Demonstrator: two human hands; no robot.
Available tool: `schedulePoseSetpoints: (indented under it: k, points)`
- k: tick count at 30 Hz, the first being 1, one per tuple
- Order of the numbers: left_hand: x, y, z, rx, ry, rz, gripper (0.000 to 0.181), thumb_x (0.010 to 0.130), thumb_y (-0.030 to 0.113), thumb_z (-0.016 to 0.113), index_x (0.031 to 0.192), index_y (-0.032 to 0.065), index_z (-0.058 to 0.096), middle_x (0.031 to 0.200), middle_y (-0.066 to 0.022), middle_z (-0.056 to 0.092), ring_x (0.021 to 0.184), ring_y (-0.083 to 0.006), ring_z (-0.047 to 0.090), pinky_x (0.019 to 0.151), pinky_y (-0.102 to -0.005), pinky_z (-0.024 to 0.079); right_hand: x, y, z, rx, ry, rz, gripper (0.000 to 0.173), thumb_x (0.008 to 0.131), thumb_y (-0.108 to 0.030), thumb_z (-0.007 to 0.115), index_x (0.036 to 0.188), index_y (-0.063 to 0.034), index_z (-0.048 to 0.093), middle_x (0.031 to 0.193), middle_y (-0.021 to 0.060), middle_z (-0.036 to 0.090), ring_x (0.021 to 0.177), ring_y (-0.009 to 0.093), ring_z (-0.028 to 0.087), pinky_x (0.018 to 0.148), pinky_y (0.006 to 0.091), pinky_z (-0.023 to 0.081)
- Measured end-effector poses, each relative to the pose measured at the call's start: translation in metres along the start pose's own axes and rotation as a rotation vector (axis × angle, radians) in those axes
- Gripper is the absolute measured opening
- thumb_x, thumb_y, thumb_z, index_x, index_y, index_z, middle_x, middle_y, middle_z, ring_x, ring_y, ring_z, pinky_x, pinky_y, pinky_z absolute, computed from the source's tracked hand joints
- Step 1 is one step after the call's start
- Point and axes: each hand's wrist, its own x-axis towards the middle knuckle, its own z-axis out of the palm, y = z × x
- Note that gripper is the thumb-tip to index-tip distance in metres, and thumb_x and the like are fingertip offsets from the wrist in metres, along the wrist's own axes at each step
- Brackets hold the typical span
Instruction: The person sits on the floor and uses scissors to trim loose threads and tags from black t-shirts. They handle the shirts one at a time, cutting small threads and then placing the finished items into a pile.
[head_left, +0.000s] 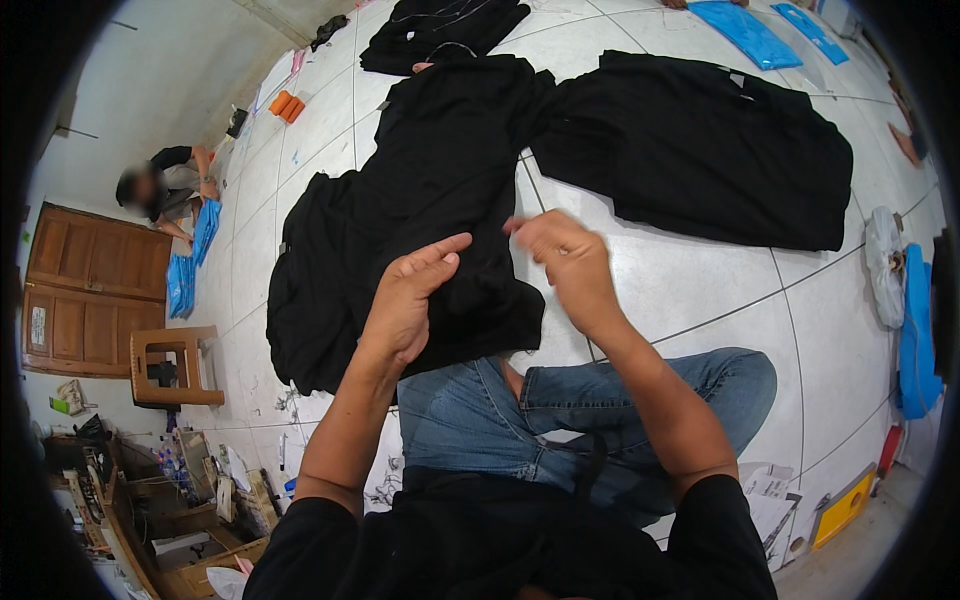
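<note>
Black garments (442, 187) lie in an overlapping pile on the floor before me, reaching up to my folded legs. My left hand (405, 300) is over the near part of this pile, its fingers stretched out and the thumb slightly apart; nothing shows in it. To its right, my right hand (566, 262) is raised beside the pile's edge with curled fingers. Motion blurs its fingertips, so whether it pinches something small is unclear. A second stack of black garments (705, 150) lies at the upper right, with a pale tag near its top edge.
More folded black cloth (442, 34) lies at the far side. A person (176, 180) crouches at the left with blue packets (205, 232), near a brown plastic stool (176, 366). Another person's hands touch a blue package (746, 34) at the upper right. Papers (769, 499) lie at the lower right.
</note>
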Motion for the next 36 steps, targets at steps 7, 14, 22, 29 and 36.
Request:
schedulePoseSetpoints:
  k: [7,14,22,29,36]
  points:
    - [-0.003,0.009,-0.002,-0.083,-0.014,0.048,0.033,0.095,0.010,0.057,0.124,-0.0043,0.060,0.106,-0.0069,0.069,0.099,-0.0078,0.061,0.098,-0.0233,0.039,0.008,-0.013,-0.013,0.267,-0.182,0.404,0.036,0.094,-0.034,0.063,0.110,-0.0020,0.068,0.080,0.0004,0.060,0.061,0.003,0.051,0.046,0.0144,0.037]
    - [-0.005,0.012,-0.003,-0.115,0.000,0.078,0.033,0.096,0.012,0.057,0.125,-0.0037,0.059,0.105,-0.0064,0.069,0.095,-0.0077,0.062,0.092,-0.0218,0.043,-0.001,-0.013,-0.002,0.167,-0.344,0.392,0.026,0.079,-0.019,0.081,0.098,-0.0057,0.069,0.064,-0.0042,0.056,0.052,0.003,0.048,0.046,0.0168,0.034]
    - [-0.003,0.010,-0.003,-0.127,0.004,0.018,0.033,0.095,0.010,0.057,0.125,-0.0049,0.059,0.104,-0.0076,0.069,0.093,-0.0087,0.063,0.092,-0.0213,0.044,0.001,-0.023,-0.003,-0.328,-0.237,0.090,0.031,0.090,-0.028,0.067,0.108,-0.0023,0.068,0.091,0.0066,0.062,0.084,0.020,0.060,0.074,0.0318,0.047]
    - [0.000,0.001,-0.007,-0.086,-0.020,-0.018,0.036,0.094,0.011,0.059,0.126,-0.0062,0.057,0.105,-0.0081,0.068,0.096,-0.0087,0.061,0.096,-0.0228,0.041,-0.004,-0.043,-0.010,-0.734,-0.388,-0.181,0.026,0.084,-0.019,0.070,0.106,-0.0057,0.072,0.088,0.0045,0.061,0.080,0.020,0.059,0.069,0.0328,0.048]
    - [-0.002,0.002,0.002,-0.015,-0.037,-0.015,0.042,0.095,0.012,0.060,0.130,-0.0080,0.053,0.113,-0.0097,0.065,0.104,-0.0096,0.057,0.099,-0.0234,0.038,-0.009,-0.040,-0.001,-0.811,-0.333,-0.383,0.023,0.082,-0.020,0.071,0.102,-0.0077,0.073,0.088,0.0017,0.062,0.078,0.019,0.057,0.068,0.0324,0.049]
